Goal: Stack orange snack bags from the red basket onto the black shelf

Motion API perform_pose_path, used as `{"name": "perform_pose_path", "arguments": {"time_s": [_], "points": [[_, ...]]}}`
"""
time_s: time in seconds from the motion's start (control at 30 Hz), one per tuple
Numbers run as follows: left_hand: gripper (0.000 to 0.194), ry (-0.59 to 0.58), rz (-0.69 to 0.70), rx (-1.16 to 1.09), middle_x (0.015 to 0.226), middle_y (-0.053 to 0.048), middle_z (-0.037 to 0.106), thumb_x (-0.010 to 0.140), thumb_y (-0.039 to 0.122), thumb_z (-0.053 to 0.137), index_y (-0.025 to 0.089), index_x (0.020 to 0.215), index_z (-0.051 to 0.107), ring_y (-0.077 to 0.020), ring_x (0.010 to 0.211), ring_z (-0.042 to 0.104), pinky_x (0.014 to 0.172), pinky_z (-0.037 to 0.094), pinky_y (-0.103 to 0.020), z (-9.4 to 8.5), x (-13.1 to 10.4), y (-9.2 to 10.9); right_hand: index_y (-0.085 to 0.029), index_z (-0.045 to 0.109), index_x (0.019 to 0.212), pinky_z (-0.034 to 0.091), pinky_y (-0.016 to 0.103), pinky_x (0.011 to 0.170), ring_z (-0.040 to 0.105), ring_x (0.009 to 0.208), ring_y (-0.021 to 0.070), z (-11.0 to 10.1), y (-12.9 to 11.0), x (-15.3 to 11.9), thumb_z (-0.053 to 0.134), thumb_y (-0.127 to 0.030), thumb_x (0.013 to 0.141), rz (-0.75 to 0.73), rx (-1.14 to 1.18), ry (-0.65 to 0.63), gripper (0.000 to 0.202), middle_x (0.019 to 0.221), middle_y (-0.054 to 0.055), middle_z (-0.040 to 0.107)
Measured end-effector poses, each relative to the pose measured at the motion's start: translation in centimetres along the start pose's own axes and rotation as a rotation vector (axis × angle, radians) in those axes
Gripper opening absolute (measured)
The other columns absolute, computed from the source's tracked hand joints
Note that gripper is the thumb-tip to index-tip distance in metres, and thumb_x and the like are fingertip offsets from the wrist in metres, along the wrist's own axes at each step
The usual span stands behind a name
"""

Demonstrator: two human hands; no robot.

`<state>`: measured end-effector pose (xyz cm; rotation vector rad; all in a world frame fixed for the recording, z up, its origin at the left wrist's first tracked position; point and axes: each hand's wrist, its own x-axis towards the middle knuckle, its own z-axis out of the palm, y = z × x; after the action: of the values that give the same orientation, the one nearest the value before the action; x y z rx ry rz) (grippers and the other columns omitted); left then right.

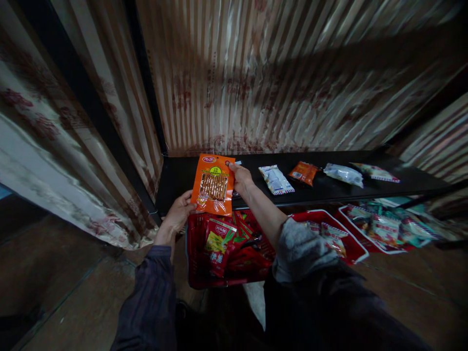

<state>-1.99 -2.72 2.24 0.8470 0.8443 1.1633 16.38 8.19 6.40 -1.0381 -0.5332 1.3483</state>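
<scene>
your left sleeve (151,287), dark and striped, and your right sleeve (303,253), its greyish cuff turned back, are lying nearest. beyond them a red basket (226,282) is holding glossy red packets (221,243), and more red baskets (360,258) are standing to the right with other packets in them. just above the first basket's far rim, you are holding an orange packet (214,187), its printed front facing you and partly covering the black shelf (175,180) behind. your left hand (179,212) is gripping its lower left edge, and your right hand (241,178) is gripping its upper right edge, thumb on the front. it is looking light and flat, probably flexible film around slim pieces that are showing through a clear window. the shiny film is probably feeling slick, and those pieces may be bending or breaking if pressed, so the plain side margins or the top strip are offering you the safest hold. farther along, the shelf is carrying a white packet (276,179), a smaller orange bag (303,173) and a silvery packet (343,174). behind everything, a striped curtain (234,73) is hanging.
</scene>
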Motion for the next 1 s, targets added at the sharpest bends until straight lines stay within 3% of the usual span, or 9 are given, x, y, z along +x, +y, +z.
{"name": "perform_pose_path", "arguments": {"time_s": [0.13, 0.3, 0.53, 0.8, 1.0], "points": [[0.048, 0.028, 0.025, 0.020, 0.084, -0.003, 0.070, 0.055, 0.019, 0.073, 0.016, 0.101, 0.060, -0.0158, 0.071, 0.066, 0.067, 0.055, -0.029, -0.1, 0.0, 0.1, -0.018, 0.058, 0.075, 0.056, 0.030, 0.065, 0.064, 0.058, 0.0140, -0.3, 0.1, 0.1, 0.054, -0.014, 0.084, 0.011, 0.005, -0.068, 0.011, 0.061, -0.001, 0.068], [0.048, 0.156, 0.107, -0.003, 0.089, -0.002, 0.069, 0.054, 0.018, 0.070, 0.017, 0.101, 0.060, -0.0149, 0.074, 0.065, 0.066, 0.055, -0.028, -0.5, 0.4, 0.0, -0.019, 0.061, 0.080, 0.052, 0.023, 0.058, 0.063, 0.058, 0.0111, -0.9, 0.3, -1.1, 0.065, -0.022, 0.079, 0.124, -0.117, -0.272, 0.005, 0.068, -0.001, 0.070], [0.046, 0.291, 0.179, -0.080, 0.083, 0.002, 0.066, 0.052, 0.014, 0.064, 0.019, 0.097, 0.060, -0.0112, 0.070, 0.062, 0.065, 0.053, -0.026, -0.9, 0.9, -0.1, -0.023, 0.063, 0.101, 0.054, 0.023, 0.060, 0.066, 0.066, 0.0124, -1.7, 2.0, -4.4, 0.074, -0.011, 0.060, 0.203, -0.152, -0.549, 0.043, 0.078, -0.002, 0.071], [0.049, 0.324, 0.180, -0.088, 0.083, 0.001, 0.067, 0.052, 0.013, 0.064, 0.019, 0.100, 0.061, -0.0114, 0.070, 0.062, 0.067, 0.053, -0.027, -1.3, 1.0, -0.1, -0.033, 0.051, 0.124, 0.055, 0.025, 0.064, 0.067, 0.070, 0.0125, -2.0, 2.9, -5.7, 0.070, -0.005, 0.053, 0.189, -0.163, -0.605, 0.079, 0.082, -0.006, 0.071], [0.046, 0.374, 0.165, -0.039, 0.084, -0.001, 0.069, 0.050, 0.011, 0.061, 0.015, 0.095, 0.064, -0.0136, 0.072, 0.063, 0.067, 0.053, -0.027, -0.8, 1.5, -0.7, -0.029, 0.047, 0.130, 0.054, 0.026, 0.065, 0.068, 0.070, 0.0145, -2.4, 4.2, -5.6, 0.072, -0.007, 0.053, 0.130, -0.215, -0.548, 0.083, 0.085, -0.003, 0.072]]}}
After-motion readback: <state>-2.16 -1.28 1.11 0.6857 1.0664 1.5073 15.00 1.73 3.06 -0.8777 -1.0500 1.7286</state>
